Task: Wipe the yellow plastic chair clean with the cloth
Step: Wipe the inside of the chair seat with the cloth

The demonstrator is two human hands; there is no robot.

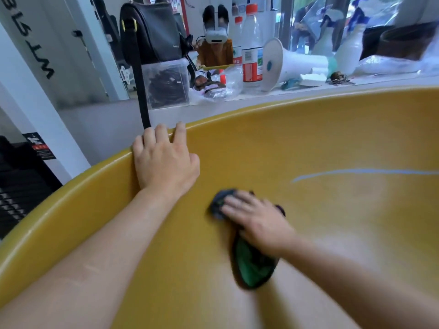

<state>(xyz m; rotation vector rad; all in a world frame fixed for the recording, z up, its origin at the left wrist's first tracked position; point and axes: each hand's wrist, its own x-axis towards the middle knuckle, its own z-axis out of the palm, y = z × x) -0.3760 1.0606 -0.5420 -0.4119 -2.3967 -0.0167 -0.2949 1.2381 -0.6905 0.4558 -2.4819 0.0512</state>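
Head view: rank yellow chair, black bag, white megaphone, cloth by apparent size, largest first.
1. yellow chair, fills most of the frame
2. black bag
3. white megaphone
4. cloth, partly hidden under the right hand

Megaphone versus cloth is unsure: the cloth is nearer and covered.

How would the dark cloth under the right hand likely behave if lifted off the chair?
Probably floppy: the cloth lies crumpled under the right hand, its green tail trailing loose. Likely light, since it bunches easily. It probably slides readily over the smooth yellow chair.
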